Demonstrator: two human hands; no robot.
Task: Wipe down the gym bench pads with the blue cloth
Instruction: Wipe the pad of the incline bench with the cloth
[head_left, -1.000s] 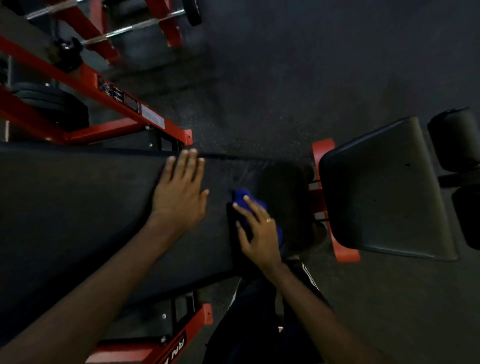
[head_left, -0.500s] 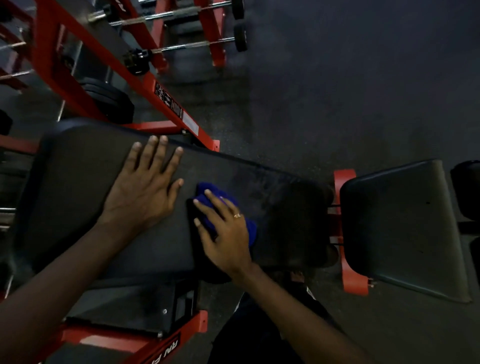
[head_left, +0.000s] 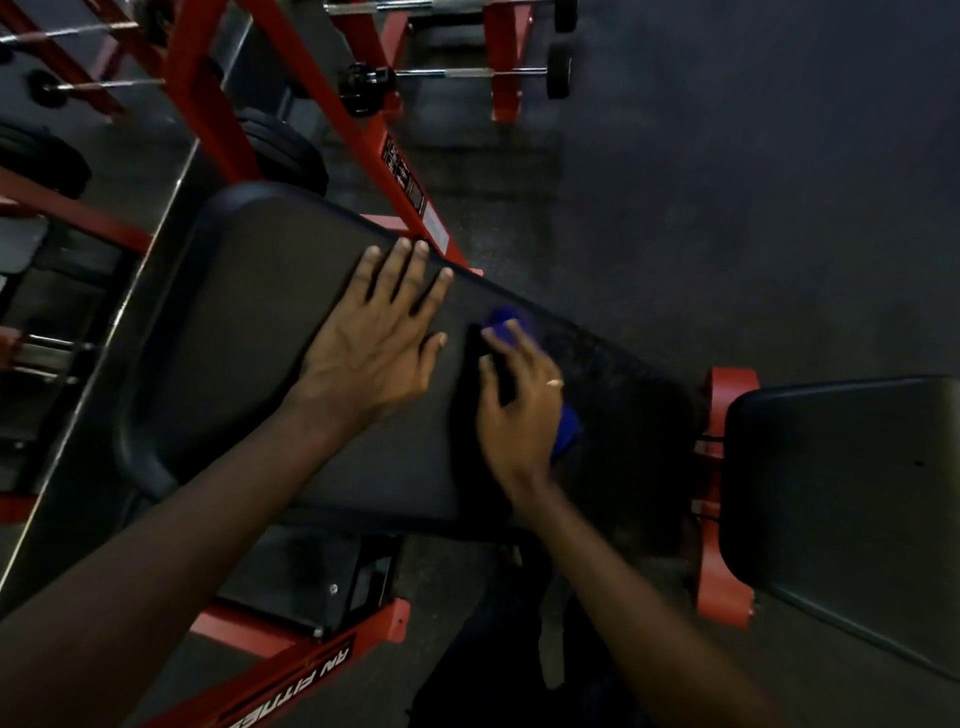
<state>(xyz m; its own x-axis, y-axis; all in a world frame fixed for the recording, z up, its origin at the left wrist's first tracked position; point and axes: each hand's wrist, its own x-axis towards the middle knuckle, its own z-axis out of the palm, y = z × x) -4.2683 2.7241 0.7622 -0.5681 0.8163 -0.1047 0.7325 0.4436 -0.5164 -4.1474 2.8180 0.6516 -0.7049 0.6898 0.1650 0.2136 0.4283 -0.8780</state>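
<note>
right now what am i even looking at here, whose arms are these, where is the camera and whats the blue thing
There is no robot here. The view comes from one wide-angle camera worn on a person's head, looking forward and down, so the two arms are that person's own.

They are standing over a gym bench with a red frame. The long back pad runs across the middle, and a separate seat pad sits at the right.

The left hand lies flat on the long pad, fingers spread. The right hand presses a blue cloth against the same pad. That is the wiping rag, and only its edges show around the hand.

At the top, barbells rest on red racks above the dark floor.
</note>
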